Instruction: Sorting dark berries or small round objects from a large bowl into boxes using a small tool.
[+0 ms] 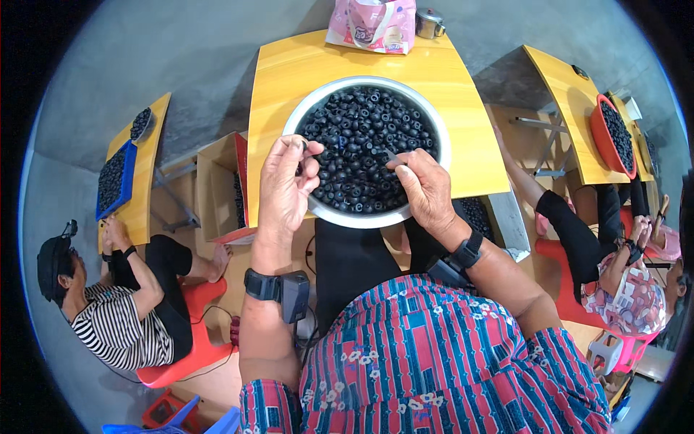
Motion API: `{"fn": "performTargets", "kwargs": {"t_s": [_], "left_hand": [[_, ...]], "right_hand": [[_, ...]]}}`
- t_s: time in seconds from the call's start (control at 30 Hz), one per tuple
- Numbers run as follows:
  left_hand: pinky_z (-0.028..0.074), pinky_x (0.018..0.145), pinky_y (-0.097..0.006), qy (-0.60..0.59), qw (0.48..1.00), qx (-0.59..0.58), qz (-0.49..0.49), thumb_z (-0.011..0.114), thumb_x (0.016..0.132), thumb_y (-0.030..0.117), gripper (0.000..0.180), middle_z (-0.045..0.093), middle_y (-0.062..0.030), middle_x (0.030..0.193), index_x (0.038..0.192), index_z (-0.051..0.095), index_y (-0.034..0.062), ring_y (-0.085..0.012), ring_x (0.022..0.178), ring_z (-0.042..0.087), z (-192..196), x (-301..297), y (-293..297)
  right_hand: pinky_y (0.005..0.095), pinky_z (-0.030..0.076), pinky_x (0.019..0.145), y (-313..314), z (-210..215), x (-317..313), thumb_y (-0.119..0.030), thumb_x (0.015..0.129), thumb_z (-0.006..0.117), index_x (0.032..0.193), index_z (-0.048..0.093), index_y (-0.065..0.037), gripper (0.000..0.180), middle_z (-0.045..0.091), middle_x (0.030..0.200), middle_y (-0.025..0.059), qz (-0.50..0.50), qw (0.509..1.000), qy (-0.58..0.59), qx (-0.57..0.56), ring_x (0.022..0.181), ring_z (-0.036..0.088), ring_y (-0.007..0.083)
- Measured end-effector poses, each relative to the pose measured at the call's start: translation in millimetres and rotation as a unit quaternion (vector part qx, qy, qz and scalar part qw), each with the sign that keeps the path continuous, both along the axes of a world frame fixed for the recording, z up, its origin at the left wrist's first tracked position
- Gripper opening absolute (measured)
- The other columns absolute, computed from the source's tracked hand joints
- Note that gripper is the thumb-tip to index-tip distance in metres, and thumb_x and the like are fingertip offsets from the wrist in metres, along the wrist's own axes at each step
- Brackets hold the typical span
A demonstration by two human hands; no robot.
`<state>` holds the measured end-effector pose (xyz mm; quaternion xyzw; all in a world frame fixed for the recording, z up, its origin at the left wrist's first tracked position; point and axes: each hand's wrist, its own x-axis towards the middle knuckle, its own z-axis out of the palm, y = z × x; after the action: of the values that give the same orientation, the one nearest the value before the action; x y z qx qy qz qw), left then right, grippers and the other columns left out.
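A wide metal basin [439, 116] stands on the yellow table at my front, heaped with small black ring-shaped pieces [365, 137]. Over its left rim, my left hand [288, 184] is closed, thumb and fingertips pressed together. Whatever lies between those fingertips is too small to make out. My right hand [428, 189] hovers at the basin's right side, closed in a pinch. From that pinch a small grey blade-like piece [393, 156] sticks out to the left, above the black pieces. Both wrists wear dark straps with boxy devices.
A pink bag [372, 27] and a lidded metal pot [429, 24] stand at the far end of the table [289, 76]. Open boxes with black pieces flank it: a cardboard box [217, 184] and a pale box [510, 220]. People sit at side tables left and right.
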<state>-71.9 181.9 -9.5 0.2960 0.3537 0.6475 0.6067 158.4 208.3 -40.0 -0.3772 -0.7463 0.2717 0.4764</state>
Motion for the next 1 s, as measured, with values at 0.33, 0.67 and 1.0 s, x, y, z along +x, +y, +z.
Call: {"fn": "performTargets", "kwargs": {"t_s": [0.33,0.67,1.0], "left_hand": [[0.045,0.059,-0.025,0.378,0.920,0.030,0.102,0.060,0.088,0.005,0.011,0.064,-0.0070,0.087,0.098,0.065,0.0025,-0.0122,0.069,0.056,-19.6,2.1,16.2],[0.051,0.078,-0.034,0.649,0.749,0.047,0.124,0.071,0.079,0.009,0.026,0.067,-0.0158,0.096,0.104,0.067,0.0044,-0.0263,0.083,0.065,-16.1,12.6,29.6],[0.049,0.070,-0.035,0.592,0.787,0.114,0.132,0.065,0.086,0.011,0.015,0.063,-0.0150,0.084,0.096,0.064,0.0016,-0.0280,0.076,0.062,-9.4,27.4,18.7]], "right_hand": [[0.0378,0.046,0.067,-1.3,2.9,0.7,-0.019,0.092,0.056,0.091,0.064,-0.003,0.018,0.058,0.079,0.0147,-0.004,1.000,-0.024,-0.005,0.074,0.058,0.0323],[0.0366,0.047,0.067,-0.6,0.0,-0.1,-0.020,0.092,0.057,0.090,0.064,-0.003,0.018,0.058,0.078,0.0143,0.004,1.000,-0.005,-0.011,0.074,0.059,0.0311],[0.0356,0.047,0.066,1.6,-3.6,2.7,-0.018,0.091,0.058,0.092,0.065,-0.003,0.017,0.058,0.077,0.0135,0.005,1.000,0.002,-0.003,0.073,0.058,0.0294]]}}
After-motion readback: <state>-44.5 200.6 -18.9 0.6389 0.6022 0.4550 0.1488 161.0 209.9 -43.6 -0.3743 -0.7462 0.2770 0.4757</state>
